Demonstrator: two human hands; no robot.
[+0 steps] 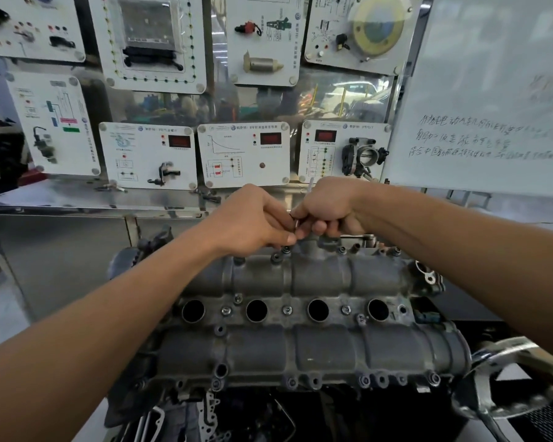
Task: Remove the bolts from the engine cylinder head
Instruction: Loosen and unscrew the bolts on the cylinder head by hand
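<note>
- The thin key (311, 184) looked slight for this job. If it was turned while leaning off upright, it could have jumped out of a bolt and rounded the socket.
- A slip like that would likely have thrown the knuckles against the rough castings just below the hands.
- A freed bolt, carried carelessly, could have dropped into one of the four open holes (256, 310) across the middle of the engine head (300, 346).
- The right hand (328, 207), at centre frame, was clenched in a fist around the key, whose end poked up above it.
- The left hand (253, 218), touching it on the left, had curled fingers pinching the key's lower shaft.
- The fingers hid whether the tip sat in a bolt.
- The engine head filled the lower middle. Bolts (287, 310) sat along its far edge, centre row and near edge.
</note>
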